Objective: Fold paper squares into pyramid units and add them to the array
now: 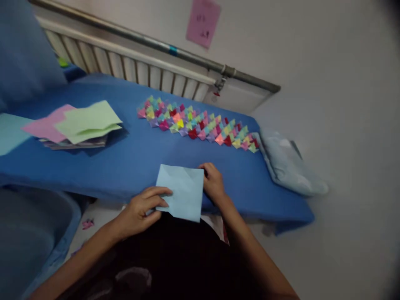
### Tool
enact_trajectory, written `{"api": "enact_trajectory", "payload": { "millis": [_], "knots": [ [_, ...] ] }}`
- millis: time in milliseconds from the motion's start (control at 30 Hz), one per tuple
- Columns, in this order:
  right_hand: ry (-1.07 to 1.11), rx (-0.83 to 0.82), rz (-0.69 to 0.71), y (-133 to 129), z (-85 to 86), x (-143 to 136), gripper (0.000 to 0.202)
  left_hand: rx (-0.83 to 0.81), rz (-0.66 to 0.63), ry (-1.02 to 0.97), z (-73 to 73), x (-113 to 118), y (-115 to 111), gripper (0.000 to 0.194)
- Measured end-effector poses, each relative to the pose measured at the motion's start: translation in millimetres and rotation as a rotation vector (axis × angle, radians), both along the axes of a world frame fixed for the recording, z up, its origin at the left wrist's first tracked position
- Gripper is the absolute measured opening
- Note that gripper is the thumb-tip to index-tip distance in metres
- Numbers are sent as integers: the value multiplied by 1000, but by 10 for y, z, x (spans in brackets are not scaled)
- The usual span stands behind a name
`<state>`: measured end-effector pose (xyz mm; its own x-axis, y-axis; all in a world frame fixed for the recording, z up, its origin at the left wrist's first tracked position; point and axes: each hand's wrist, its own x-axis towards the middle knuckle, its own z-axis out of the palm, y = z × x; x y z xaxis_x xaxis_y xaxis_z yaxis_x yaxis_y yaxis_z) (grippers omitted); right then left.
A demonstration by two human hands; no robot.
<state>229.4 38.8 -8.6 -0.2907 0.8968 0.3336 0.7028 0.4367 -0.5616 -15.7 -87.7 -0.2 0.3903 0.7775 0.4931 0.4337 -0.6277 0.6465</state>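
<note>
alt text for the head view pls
A left hand holds a creased light-blue paper sheet, right hand at its edge. Beyond, multicoloured folded-paper pieces and a stack of coloured sheets lie on blue cloth.

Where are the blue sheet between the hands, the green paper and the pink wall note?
Blue sheet [185,192]: head view, its middle.
Green paper [88,121]: head view, its top face.
Pink wall note [203,23]: head view, its middle.

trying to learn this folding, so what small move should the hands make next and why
Probably bring the right edge of the light blue sheet over toward the left: the right hand is at that edge, the left hand's fingers lie on the left side, and the sheet is spread open.
</note>
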Motion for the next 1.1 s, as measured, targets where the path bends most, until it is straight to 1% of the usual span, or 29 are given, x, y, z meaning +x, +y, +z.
{"api": "enact_trajectory", "payload": {
  "millis": [67,100,167,267,333,367,433,500,567,633,700,733,767,800,833,867,900,933,967,1000,1033,1100],
  "knots": [
    [71,8,-16,-140,-17,88,15,-22,-53,37,-85,-6,37,24],
    [100,0,-22,-210,-14,120,14,-26,-58,56,-109,-20,48,24],
    [152,-27,-51,-353,13,162,13,-23,-50,92,-124,-41,50,23],
    [220,-49,-65,-573,86,187,9,-3,-34,127,-108,-36,30,22],
    [243,-26,0,-710,129,199,7,11,-38,133,-104,-20,19,22],
    [218,2,53,-770,142,206,8,17,-36,132,-109,-15,15,22],
    [119,63,170,-861,143,224,17,21,-17,124,-130,-14,8,22],
    [-17,108,248,-914,110,242,31,4,17,121,-161,-26,-5,22],
    [-140,126,265,-933,57,252,44,-24,52,122,-187,-48,-26,22],
    [-216,129,273,-928,10,253,52,-49,78,131,-194,-80,-55,25],
    [-203,122,287,-915,-3,253,54,-66,120,123,-171,-120,-89,27],
    [-161,110,271,-910,10,254,53,-79,172,110,-147,-141,-106,26],
    [-105,89,224,-908,37,256,50,-104,254,92,-116,-161,-120,23],
    [-47,51,150,-909,78,258,44,-148,366,67,-79,-176,-131,19],
    [0,-9,67,-914,131,260,38,-226,482,34,-39,-185,-136,18],
    [18,-89,-13,-922,192,258,32,-338,573,-5,1,-183,-134,21],
    [2,-206,-53,-934,256,251,29,-468,624,-45,39,-172,-125,28],
    [-41,-327,-51,-948,319,240,29,-604,619,-85,72,-149,-108,35],
    [-91,-417,-38,-963,377,224,29,-722,573,-118,97,-118,-85,42],
    [-116,-476,-24,-978,424,205,29,-798,520,-143,112,-82,-60,47],
    [-111,-525,-13,-992,458,185,31,-848,476,-163,117,-43,-34,52],
    [-37,-581,-2,-1014,486,151,35,-888,432,-234,97,27,7,60]
  ]
}}
